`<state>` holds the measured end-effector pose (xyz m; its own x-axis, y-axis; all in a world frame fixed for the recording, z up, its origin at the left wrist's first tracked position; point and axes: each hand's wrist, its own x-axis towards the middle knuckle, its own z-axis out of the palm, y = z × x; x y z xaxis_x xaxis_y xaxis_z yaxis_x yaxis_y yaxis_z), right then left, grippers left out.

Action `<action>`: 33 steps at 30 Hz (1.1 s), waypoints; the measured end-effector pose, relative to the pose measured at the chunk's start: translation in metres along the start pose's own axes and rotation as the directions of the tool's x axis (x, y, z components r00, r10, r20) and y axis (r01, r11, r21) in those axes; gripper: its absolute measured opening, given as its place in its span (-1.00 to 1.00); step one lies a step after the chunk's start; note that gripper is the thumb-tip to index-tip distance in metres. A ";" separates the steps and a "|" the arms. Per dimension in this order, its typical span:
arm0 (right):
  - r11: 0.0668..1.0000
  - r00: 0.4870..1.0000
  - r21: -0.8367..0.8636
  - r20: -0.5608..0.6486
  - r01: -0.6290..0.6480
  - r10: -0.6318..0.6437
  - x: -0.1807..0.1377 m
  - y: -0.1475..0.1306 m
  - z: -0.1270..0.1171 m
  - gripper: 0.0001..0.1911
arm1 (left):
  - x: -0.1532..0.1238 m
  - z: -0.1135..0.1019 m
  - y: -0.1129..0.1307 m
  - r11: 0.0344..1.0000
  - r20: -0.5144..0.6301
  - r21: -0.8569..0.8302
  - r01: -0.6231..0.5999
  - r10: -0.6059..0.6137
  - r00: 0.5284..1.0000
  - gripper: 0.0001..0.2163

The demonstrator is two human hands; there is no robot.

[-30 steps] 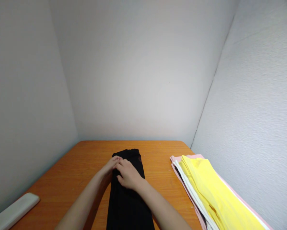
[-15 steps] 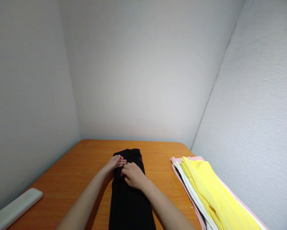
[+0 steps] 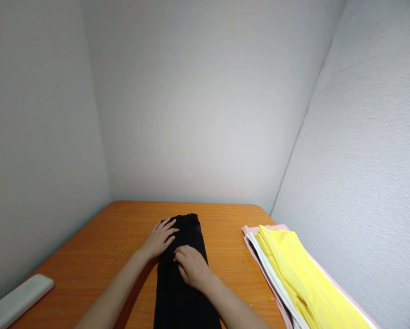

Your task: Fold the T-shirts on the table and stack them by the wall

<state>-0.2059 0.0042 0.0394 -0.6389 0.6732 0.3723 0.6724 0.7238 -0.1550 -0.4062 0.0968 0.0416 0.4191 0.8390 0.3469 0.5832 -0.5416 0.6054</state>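
A long, narrow folded black garment (image 3: 187, 228) lies down the middle of the orange wooden table (image 3: 122, 237). My left hand (image 3: 160, 238) rests flat on the garment's left edge near its far end, fingers spread. My right hand (image 3: 191, 267) lies on the cloth just behind it, fingers curled and pressing down on the fabric. Both forearms reach in from the bottom of the view.
A stack of folded clothes (image 3: 294, 274), yellow on top with white and pink layers under it, lies against the right wall. A pale flat bar-shaped object (image 3: 18, 299) sits at the table's left front edge. Grey walls close in on three sides.
My left hand has spread flat and slid a little left on the garment. My right hand has drawn back toward me along the cloth.
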 end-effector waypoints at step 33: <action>0.994 0.994 -0.082 0.091 0.075 -0.067 0.004 -0.048 -0.011 -0.45 | -0.002 0.016 -0.010 0.902 0.053 0.428 -0.065 0.047 0.998 -0.61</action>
<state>-0.2364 -0.0292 0.0584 -0.7138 0.6340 0.2974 0.6511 0.7572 -0.0516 -0.4018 0.0999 0.0231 0.4819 0.8090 0.3366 0.7963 -0.5646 0.2170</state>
